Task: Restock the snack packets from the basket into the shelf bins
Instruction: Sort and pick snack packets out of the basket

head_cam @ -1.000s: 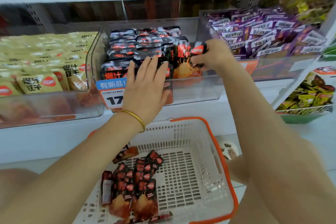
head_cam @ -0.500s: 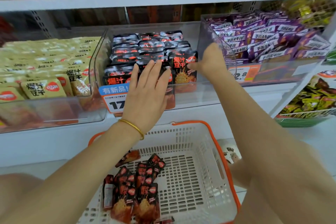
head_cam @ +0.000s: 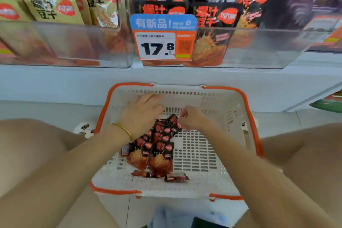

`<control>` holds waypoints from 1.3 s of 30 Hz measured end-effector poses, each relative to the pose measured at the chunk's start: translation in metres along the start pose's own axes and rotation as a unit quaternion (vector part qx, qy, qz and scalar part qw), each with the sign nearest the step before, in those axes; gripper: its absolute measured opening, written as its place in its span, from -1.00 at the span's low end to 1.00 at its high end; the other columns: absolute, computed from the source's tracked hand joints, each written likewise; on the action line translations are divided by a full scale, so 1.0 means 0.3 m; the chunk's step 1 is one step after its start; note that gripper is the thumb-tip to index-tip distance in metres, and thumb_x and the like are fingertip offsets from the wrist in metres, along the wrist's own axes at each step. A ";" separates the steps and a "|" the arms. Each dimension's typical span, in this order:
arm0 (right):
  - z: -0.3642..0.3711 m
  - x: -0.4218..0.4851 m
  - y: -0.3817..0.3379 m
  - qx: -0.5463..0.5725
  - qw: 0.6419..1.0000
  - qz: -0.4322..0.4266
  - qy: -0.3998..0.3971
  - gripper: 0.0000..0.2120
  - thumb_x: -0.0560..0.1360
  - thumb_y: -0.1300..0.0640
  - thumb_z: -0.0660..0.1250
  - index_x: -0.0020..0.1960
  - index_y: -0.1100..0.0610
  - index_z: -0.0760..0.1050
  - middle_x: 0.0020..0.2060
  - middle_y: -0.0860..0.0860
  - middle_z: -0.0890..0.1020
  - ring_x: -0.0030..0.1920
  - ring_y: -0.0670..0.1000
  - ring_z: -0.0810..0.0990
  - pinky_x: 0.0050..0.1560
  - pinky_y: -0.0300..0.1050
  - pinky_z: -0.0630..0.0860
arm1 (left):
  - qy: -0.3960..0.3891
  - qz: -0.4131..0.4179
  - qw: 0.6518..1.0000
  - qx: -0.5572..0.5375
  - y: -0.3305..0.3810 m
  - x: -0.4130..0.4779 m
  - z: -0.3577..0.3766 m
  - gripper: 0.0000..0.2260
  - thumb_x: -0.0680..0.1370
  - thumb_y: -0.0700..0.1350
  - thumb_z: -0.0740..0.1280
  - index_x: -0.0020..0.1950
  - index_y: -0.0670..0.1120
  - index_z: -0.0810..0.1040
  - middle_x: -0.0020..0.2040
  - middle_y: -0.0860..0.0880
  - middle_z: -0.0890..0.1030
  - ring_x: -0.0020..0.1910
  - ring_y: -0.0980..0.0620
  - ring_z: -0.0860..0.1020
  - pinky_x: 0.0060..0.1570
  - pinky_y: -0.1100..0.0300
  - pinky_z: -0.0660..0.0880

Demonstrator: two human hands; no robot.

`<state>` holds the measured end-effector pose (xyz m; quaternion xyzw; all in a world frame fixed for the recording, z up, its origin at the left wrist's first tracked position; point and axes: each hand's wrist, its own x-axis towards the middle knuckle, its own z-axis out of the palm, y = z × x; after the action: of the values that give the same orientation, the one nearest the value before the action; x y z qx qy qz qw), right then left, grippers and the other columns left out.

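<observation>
Head view. Pinching, as far as can be judged, the top corner of the black snack packets with the curled right hand. Spreading the left hand open and relaxed over the pile (probably steadying it for gathering). Leaving one stray packet apart on the floor of the white basket. Aiming, likely, for the clear middle bin above, meaning lifting over its front wall and clearing the price tag clipped there.

head view | worn on the person's head, wide-angle | faces forward and steeply down | near | basket from centre to 6 o'clock | shelf bins across 12 o'clock, very close
</observation>
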<state>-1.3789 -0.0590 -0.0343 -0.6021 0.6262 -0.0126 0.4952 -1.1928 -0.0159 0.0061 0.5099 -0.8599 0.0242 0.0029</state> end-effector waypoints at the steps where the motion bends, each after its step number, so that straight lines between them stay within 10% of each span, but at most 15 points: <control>1: 0.054 0.055 0.036 0.011 0.999 0.035 -0.024 -0.88 0.53 0.27 0.28 -0.17 0.27 0.45 -0.17 0.29 0.62 -0.25 0.20 0.63 -0.14 0.11 0.60 | -0.049 -0.027 0.998 -0.006 -0.016 -0.003 0.018 -0.68 0.26 -0.29 0.50 -0.02 -0.12 0.62 0.24 -0.14 0.54 0.20 -0.20 0.49 0.03 -0.14 0.51; 8: 0.377 0.314 0.185 0.068 0.981 0.147 -0.103 -0.38 0.51 0.21 0.33 0.48 0.20 0.13 0.31 0.12 0.36 0.29 0.17 0.41 0.17 0.00 0.50 | -0.156 -0.126 0.978 -0.053 -0.113 -0.008 0.152 -0.71 0.59 -0.22 0.18 0.31 -0.09 0.41 0.49 -0.05 0.20 0.44 -0.13 0.13 0.30 0.03 0.23; 13: 0.480 0.292 0.211 -0.264 0.954 0.085 -0.115 -0.63 0.47 0.07 0.40 0.18 0.21 0.38 -0.02 0.12 0.53 0.06 0.13 0.55 -0.18 -0.05 0.47 | -0.169 -0.154 0.971 -0.077 -0.108 0.017 0.180 -0.71 0.59 -0.23 0.19 0.31 -0.09 0.42 0.45 -0.07 0.25 0.41 -0.13 0.17 0.25 0.03 0.31; 19: 0.433 0.256 0.240 -0.268 0.951 -0.004 -0.152 -0.62 0.52 0.14 0.33 -0.36 0.10 0.20 -0.38 -0.01 0.30 -0.30 0.02 0.39 -0.36 -0.15 0.29 | -0.169 -0.142 0.971 -0.091 -0.072 0.019 0.176 -0.72 0.60 -0.23 0.14 0.31 -0.13 0.42 0.40 -0.09 0.29 0.36 -0.13 0.23 0.27 0.05 0.33; 25: 0.260 0.165 0.244 -0.300 0.946 -0.086 -0.091 -0.74 0.61 0.16 0.18 0.24 0.13 0.52 0.19 0.05 0.56 0.19 0.08 0.52 0.02 -0.17 0.41 | -0.228 -0.138 0.955 -0.126 -0.028 -0.006 0.139 -0.73 0.60 -0.20 0.15 0.29 -0.12 0.44 0.43 -0.08 0.26 0.43 -0.15 0.14 0.32 -0.05 0.30; 34: -0.111 -0.053 0.047 -0.162 0.964 -0.208 -0.039 -0.81 0.55 0.20 0.29 0.07 0.28 0.57 -0.24 -0.07 0.49 -0.09 0.00 0.50 -0.12 -0.22 0.37 | -0.235 -0.160 0.912 -0.296 0.090 0.073 -0.025 -0.56 0.57 0.00 0.30 0.41 -0.07 0.31 0.31 -0.04 0.43 0.22 -0.05 0.45 0.13 0.19 0.39; 39: -0.398 -0.326 -0.031 0.015 0.968 -0.242 0.072 -0.84 0.39 0.38 0.43 -0.04 0.32 0.54 -0.26 0.07 0.53 -0.39 -0.22 0.50 -0.33 -0.35 0.45 | -0.068 -0.142 0.930 -0.332 0.218 0.197 -0.248 -0.79 0.54 -0.08 0.34 0.09 -0.18 0.46 -0.02 -0.12 0.56 -0.02 -0.11 0.53 -0.10 0.08 0.47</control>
<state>-1.4688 -0.0558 0.0915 -0.7254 0.4959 -0.1848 0.4402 -1.2799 -0.0332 0.0797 0.5967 -0.7356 -0.2984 0.1173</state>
